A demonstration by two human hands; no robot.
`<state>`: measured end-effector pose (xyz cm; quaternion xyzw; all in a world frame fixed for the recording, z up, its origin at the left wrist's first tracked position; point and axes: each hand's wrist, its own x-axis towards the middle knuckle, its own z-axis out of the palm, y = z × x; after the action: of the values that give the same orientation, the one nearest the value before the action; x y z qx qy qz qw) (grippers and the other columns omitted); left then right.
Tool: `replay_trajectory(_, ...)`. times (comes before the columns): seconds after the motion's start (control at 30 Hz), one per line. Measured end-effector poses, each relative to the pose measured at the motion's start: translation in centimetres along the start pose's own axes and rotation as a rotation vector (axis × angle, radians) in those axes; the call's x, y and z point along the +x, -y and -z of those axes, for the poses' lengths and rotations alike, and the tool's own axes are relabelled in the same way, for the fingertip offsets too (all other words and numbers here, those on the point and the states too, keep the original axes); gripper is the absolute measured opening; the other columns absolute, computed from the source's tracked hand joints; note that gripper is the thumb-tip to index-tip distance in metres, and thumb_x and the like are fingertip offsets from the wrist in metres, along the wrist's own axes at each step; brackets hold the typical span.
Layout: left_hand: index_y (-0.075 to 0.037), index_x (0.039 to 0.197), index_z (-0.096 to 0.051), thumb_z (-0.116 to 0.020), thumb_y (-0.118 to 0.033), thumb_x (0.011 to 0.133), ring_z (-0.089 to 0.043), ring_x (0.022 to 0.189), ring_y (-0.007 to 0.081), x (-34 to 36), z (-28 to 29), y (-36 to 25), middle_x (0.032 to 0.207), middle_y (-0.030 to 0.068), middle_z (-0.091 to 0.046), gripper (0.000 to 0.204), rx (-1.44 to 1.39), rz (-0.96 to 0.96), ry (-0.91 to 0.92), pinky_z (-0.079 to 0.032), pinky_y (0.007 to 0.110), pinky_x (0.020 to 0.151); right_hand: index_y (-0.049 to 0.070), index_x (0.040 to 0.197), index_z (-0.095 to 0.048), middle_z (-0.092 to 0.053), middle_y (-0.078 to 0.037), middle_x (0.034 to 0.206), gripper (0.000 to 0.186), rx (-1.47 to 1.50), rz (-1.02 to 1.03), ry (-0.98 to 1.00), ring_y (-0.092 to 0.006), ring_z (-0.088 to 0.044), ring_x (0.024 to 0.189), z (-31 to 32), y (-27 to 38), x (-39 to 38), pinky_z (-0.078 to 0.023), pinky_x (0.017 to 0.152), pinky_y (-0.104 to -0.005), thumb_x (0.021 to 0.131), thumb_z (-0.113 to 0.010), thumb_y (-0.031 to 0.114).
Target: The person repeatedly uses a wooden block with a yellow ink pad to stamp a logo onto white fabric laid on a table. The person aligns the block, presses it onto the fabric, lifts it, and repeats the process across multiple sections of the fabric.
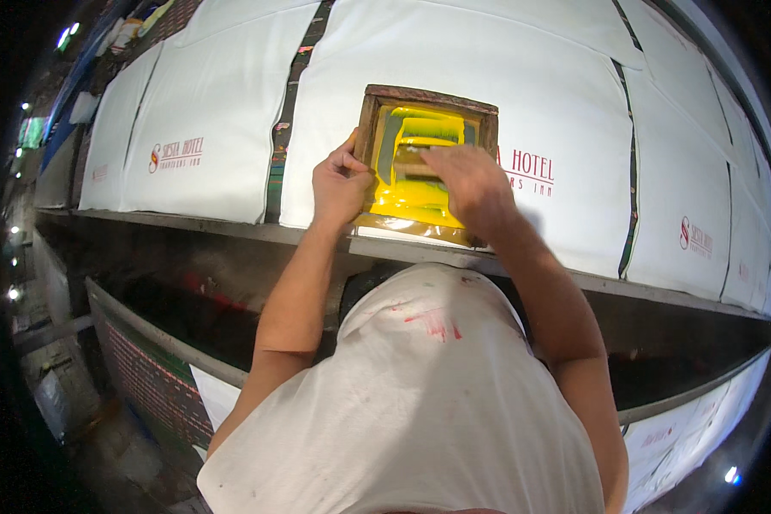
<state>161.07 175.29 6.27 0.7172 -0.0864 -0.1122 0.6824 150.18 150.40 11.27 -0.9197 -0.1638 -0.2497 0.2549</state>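
- The wooden screen frame [425, 154] lies flat on a white fabric piece [454, 86], one of a row spread side by side along the long tabletop [522, 270]. It sits at the near edge of that piece, about the middle of the view.
- Inside the frame the mesh is flooded with bright yellow ink [411, 195], with a darker greenish band showing at the far and left sides.
- The left hand [341, 184] is at the frame's left rail, fingers closed around the wood and pressing it down onto the cloth.
- The right hand [471, 187] reaches in over the mesh, its fingers curled down on a squeegee [413, 160] whose brownish edge shows just left of the knuckles. The grip looks closed on it, though the hand hides most of the tool.
- Red lettering already sits on the cloth just right of the frame, and similar red marks show on the pieces far left and far right.
- Judged from this, the step in hand is the ink pull across the mesh, with the frame held steady.
- The next move would call for even pressure on the squeegee along the whole opening, no shift of the frame against the fabric, then a clean, straight lift so that the wet yellow does not smear.
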Motion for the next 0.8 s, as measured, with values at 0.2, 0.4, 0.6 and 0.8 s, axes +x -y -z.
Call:
replay_trajectory(0.2,-0.001,0.077,-0.064,-0.070,0.015,0.078,-0.072,0.126,0.0221,0.2,0.2,-0.1,0.162,0.0259,-0.060,0.018,0.040,0.016,-0.011,-0.056,0.032,0.104,0.004,0.137,-0.072,-0.076,-0.017,0.125,0.053,0.013,-0.135,0.176,-0.0377,-0.069,0.119,1.4,-2.7,4.3,-0.055,0.106,-0.0491,0.086,-0.064,-0.006)
replay_trajectory(0.4,-0.001,0.078,-0.064,-0.068,0.016,0.079,-0.071,0.127,0.0217,-0.4,-0.1,0.1,0.163,0.0253,-0.060,0.019,-0.016,-0.011,-0.030,-0.056,0.032,0.104,0.004,0.132,-0.075,-0.076,-0.017,0.124,0.050,-0.007,0.090,0.211,-0.0352,-0.071,0.116,0.9,0.3,-0.1,-0.056,0.102,-0.0477,0.082,-0.072,0.000)
replay_trajectory(0.6,-0.002,0.077,-0.064,-0.068,0.016,0.080,-0.071,0.130,0.0223,-0.2,-0.2,0.3,0.164,0.0250,-0.058,0.019,-0.031,-0.019,-0.011,-0.056,0.033,0.106,0.004,0.125,-0.078,-0.078,-0.019,0.125,0.035,0.261,0.075,0.178,-0.0340,-0.075,0.112,3.2,1.0,-0.2,-0.058,0.095,-0.0484,0.095,-0.062,0.007)
replay_trajectory(0.8,-0.002,0.079,-0.066,-0.068,0.013,0.081,-0.068,0.134,0.0223,-0.3,0.0,0.8,0.164,0.0265,-0.058,0.016,0.057,-0.047,-0.023,-0.054,0.034,0.109,0.003,0.135,-0.074,-0.079,-0.020,0.125,0.048,0.018,-0.095,0.184,-0.0415,-0.074,0.107,1.6,-3.1,4.0,-0.059,0.096,-0.0501,0.089,-0.063,-0.001)
